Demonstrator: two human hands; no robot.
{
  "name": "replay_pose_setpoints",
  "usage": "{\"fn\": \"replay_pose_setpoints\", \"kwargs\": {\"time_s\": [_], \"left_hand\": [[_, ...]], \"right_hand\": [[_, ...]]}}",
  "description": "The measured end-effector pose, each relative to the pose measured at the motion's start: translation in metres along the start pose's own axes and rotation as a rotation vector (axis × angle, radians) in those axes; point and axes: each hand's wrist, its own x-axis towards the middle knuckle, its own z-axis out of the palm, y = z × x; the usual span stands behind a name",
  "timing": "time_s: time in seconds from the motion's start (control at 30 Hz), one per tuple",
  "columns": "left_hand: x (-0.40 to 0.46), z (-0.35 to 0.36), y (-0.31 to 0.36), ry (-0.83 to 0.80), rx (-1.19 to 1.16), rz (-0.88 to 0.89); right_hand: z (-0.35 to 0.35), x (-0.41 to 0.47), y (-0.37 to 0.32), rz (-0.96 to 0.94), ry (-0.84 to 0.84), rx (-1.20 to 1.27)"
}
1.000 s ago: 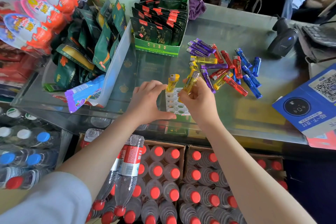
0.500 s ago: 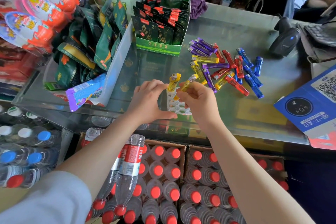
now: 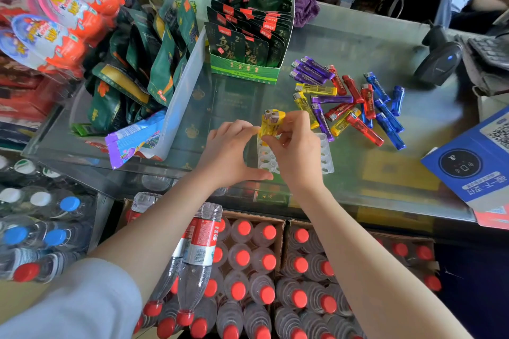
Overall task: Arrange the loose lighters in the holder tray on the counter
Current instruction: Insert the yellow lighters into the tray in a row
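Observation:
A white holder tray (image 3: pixel 326 157) with round slots lies on the glass counter (image 3: pixel 358 179), partly hidden under my hands. Two yellow lighters (image 3: pixel 271 121) stand upright side by side at its far left end. My left hand (image 3: pixel 228 151) grips the tray's left end, thumb along the front edge, fingertips against the left lighter. My right hand (image 3: pixel 296 147) pinches the right yellow lighter from the side. A pile of loose lighters (image 3: pixel 349 103) in purple, red, blue and yellow lies just beyond the tray to the right.
A green tea box (image 3: pixel 245 70) stands behind the tray. A clear bin (image 3: pixel 179 96) of snack packs is at left. A black scanner (image 3: pixel 438 63) and a blue QR sign (image 3: pixel 468 158) are at right. Bottled drinks sit below the counter. A person stands at the far right.
My right hand swung its tilted yellow lighter upright and brought it beside the one standing in the tray. My left hand stayed on the tray.

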Motion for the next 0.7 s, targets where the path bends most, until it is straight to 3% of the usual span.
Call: {"fn": "replay_pose_setpoints", "kwargs": {"time_s": [0.4,0.7], "left_hand": [[0.000,0.000,0.000,0.008,-0.008,-0.001],[-0.001,0.001,-0.001,0.017,0.000,0.011]], "right_hand": [[0.010,-0.001,-0.006,0.160,0.109,0.064],[0.011,0.002,0.001,0.047,0.038,-0.003]]}}
